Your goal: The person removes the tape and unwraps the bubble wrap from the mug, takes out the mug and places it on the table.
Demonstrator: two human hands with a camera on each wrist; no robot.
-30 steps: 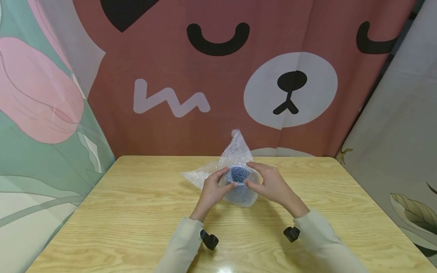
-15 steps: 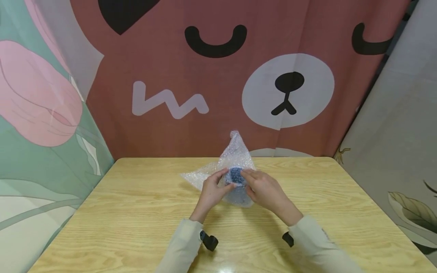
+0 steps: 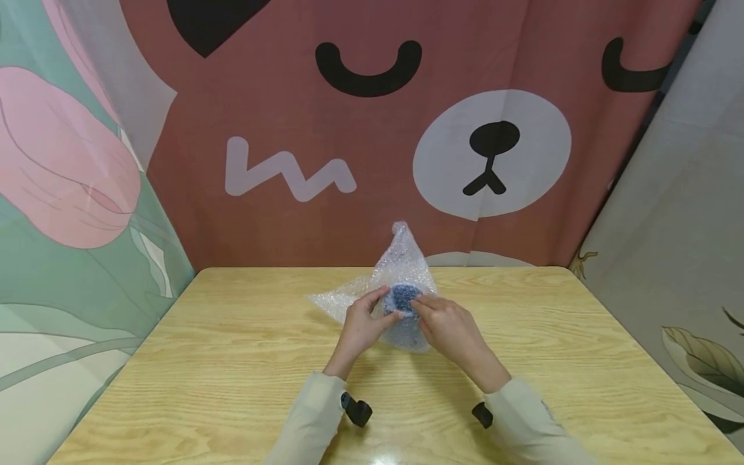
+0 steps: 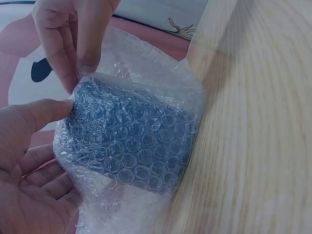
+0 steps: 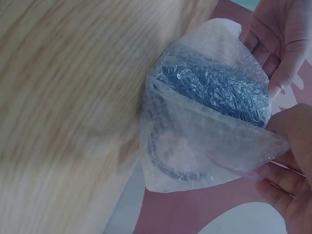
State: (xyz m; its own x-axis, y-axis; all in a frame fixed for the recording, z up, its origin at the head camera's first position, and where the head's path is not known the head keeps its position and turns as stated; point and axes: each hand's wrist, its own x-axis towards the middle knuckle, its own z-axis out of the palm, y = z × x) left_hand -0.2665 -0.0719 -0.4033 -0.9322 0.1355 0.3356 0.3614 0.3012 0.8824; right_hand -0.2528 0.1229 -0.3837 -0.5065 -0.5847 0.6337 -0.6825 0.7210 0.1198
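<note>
A blue mug [image 3: 405,296] stands on the table, partly wrapped in clear bubble wrap [image 3: 402,255]. Its ring-shaped handle [image 5: 161,165] shows through the wrap in the right wrist view. My left hand [image 3: 363,323] holds the wrapped mug at its left side near the rim, thumb in front and fingers behind. From the right, my right hand [image 3: 456,328] pinches an edge of the bubble wrap by the rim; in the right wrist view that flap [image 5: 229,136] is stretched over the handle. The mug's lower part is covered by layers of wrap.
The wood-grain table [image 3: 232,387] carries the mug. One tail of the wrap [image 3: 337,300] spreads left over the tabletop, and another rises behind the mug. A printed cloth [image 3: 279,226] with a bear face hangs along the table's back edge.
My right hand has shifted left from the mug's right side to the rim, its fingers drawn together on the wrap edge. The left hand stays in place.
</note>
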